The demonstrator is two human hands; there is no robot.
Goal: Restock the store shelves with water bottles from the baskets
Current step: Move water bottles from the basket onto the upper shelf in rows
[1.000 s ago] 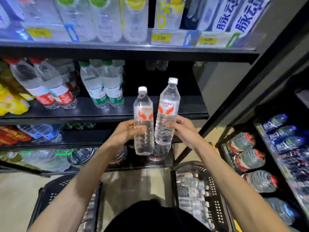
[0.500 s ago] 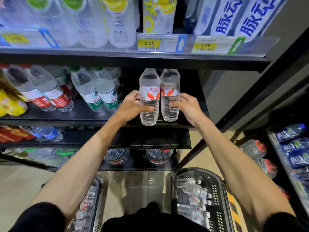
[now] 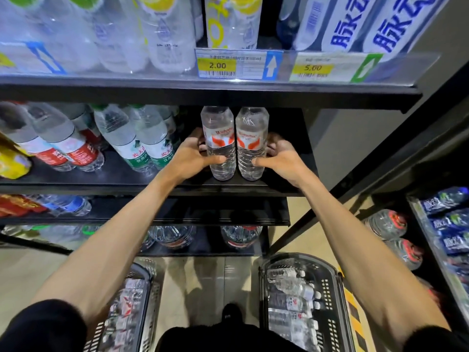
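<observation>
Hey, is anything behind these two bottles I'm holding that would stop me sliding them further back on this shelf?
Nothing visible does. Behind the left bottle and right bottle only dark shelf shows; the green-labelled bottles stand off to their left. The upper shelf hides the caps, so clearance there cannot be told.

Black middle shelf. Toward its right end: two clear water bottles with orange-and-white labels, left bottle and right bottle, upright, touching side by side, bases apparently on the board. Mid-shelf: green-label bottles, standing. Left end: red-label bottles; yellow package at the left edge.
</observation>
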